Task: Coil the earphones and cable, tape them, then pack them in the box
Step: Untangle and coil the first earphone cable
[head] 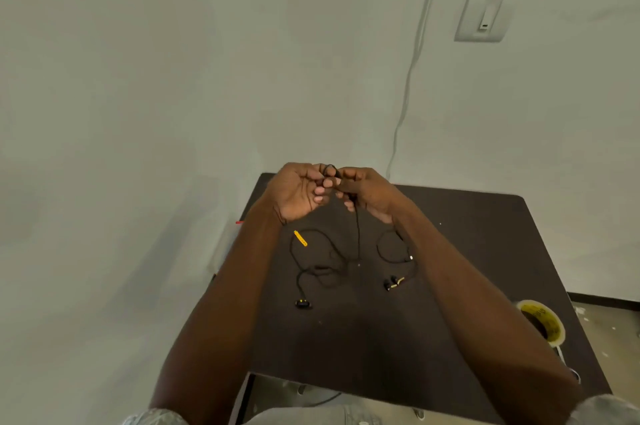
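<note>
My left hand point(298, 191) and my right hand point(367, 192) are raised together above the far part of the dark table point(467, 251). Both pinch the end of a thin black earphone cable point(357, 234), which forms a small loop at my fingertips and hangs down to the tabletop. The cable sprawls in loose curves there, with a yellow tag point(300, 238) on its left side. One black earbud point(303, 303) lies at the near left. A second earbud point(393, 282) with gold parts lies at the right. No box is visible.
A roll of yellowish tape point(542, 322) sits on the table's right edge. A white wall rises just behind the table, with a white cord point(412, 78) running down it and a wall switch point(483, 16) at upper right. Floor shows below the table's near edge.
</note>
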`<action>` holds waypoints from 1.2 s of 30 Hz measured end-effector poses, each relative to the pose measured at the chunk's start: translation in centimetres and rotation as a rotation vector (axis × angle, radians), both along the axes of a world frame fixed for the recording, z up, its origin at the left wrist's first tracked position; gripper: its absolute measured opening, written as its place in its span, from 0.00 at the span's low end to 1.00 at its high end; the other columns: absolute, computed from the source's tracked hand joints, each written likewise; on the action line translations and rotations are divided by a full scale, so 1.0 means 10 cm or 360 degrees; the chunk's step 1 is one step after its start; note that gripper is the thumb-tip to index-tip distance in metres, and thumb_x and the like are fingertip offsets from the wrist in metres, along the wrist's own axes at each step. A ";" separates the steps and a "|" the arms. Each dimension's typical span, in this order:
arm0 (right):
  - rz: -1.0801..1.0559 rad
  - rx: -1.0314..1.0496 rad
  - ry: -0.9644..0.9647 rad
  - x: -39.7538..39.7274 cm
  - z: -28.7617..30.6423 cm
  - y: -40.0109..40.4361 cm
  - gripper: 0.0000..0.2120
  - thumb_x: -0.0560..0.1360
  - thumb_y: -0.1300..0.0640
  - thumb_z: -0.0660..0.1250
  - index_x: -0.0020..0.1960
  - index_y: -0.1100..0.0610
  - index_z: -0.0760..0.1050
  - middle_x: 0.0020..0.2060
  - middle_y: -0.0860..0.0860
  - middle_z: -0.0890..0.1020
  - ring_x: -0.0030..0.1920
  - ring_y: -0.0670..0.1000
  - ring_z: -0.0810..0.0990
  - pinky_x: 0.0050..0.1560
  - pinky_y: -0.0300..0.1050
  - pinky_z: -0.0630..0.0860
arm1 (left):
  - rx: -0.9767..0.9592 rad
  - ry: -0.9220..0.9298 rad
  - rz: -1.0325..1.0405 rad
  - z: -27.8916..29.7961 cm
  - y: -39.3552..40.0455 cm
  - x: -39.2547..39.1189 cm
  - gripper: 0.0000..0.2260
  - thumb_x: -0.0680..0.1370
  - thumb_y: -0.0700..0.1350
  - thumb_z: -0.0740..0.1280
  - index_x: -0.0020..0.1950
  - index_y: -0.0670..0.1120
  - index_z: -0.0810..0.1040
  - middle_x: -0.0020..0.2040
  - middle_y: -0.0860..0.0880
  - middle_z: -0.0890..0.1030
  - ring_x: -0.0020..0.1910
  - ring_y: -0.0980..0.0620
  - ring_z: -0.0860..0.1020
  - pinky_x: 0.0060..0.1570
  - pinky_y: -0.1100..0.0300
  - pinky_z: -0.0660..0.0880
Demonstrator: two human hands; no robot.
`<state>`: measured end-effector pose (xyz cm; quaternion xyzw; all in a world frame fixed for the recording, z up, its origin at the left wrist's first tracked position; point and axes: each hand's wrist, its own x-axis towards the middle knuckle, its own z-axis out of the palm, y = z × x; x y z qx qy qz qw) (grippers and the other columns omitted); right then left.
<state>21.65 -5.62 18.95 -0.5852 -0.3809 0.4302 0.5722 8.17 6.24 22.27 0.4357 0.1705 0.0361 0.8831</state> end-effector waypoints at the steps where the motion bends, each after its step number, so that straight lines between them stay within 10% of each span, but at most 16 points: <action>1: 0.0001 0.0022 0.0009 0.06 0.11 0.05 0.09 0.78 0.61 0.67 0.56 0.64 0.77 0.35 0.53 0.75 0.31 0.48 0.71 0.31 0.40 0.67 | 0.0015 -0.0041 0.0000 0.11 0.06 0.01 0.10 0.74 0.39 0.58 0.44 0.38 0.78 0.32 0.46 0.73 0.25 0.54 0.67 0.28 0.62 0.62; 8: -0.0252 0.0122 -0.0118 0.20 0.37 0.24 0.10 0.80 0.56 0.65 0.58 0.52 0.82 0.33 0.54 0.75 0.30 0.49 0.69 0.31 0.41 0.67 | 0.0108 -0.0132 0.0019 0.43 0.19 0.11 0.12 0.81 0.38 0.58 0.59 0.34 0.75 0.28 0.50 0.70 0.25 0.57 0.66 0.29 0.63 0.65; 16: -0.0223 -0.0074 -0.0250 -0.10 0.18 0.16 0.13 0.82 0.53 0.60 0.49 0.59 0.80 0.30 0.51 0.74 0.27 0.48 0.67 0.29 0.40 0.66 | -0.0078 -0.0621 0.0494 0.36 0.07 0.38 0.10 0.80 0.31 0.60 0.57 0.37 0.77 0.52 0.40 0.83 0.53 0.46 0.82 0.57 0.55 0.78; 21: -0.0066 -0.0070 -0.0139 -0.13 0.18 -0.07 0.15 0.81 0.53 0.64 0.50 0.67 0.78 0.28 0.52 0.72 0.25 0.48 0.66 0.34 0.42 0.69 | 0.0471 -0.0566 0.0696 0.18 0.14 0.48 0.11 0.79 0.30 0.61 0.59 0.37 0.76 0.53 0.40 0.82 0.56 0.42 0.81 0.59 0.54 0.77; 27: -0.0073 0.0058 -0.0050 -0.05 0.50 -0.21 0.10 0.81 0.56 0.63 0.53 0.62 0.78 0.30 0.52 0.71 0.26 0.48 0.64 0.28 0.40 0.60 | 0.1191 -0.0255 0.0518 -0.03 0.17 0.50 0.17 0.77 0.28 0.57 0.56 0.43 0.79 0.48 0.47 0.84 0.47 0.52 0.82 0.47 0.61 0.76; 36: -0.0099 0.0276 0.0089 0.10 0.67 -0.23 0.13 0.81 0.59 0.62 0.60 0.65 0.78 0.28 0.54 0.73 0.20 0.47 0.64 0.28 0.41 0.65 | 0.1132 -0.0242 0.0193 -0.09 0.05 0.41 0.21 0.76 0.26 0.58 0.65 0.41 0.75 0.47 0.44 0.83 0.38 0.51 0.77 0.37 0.61 0.72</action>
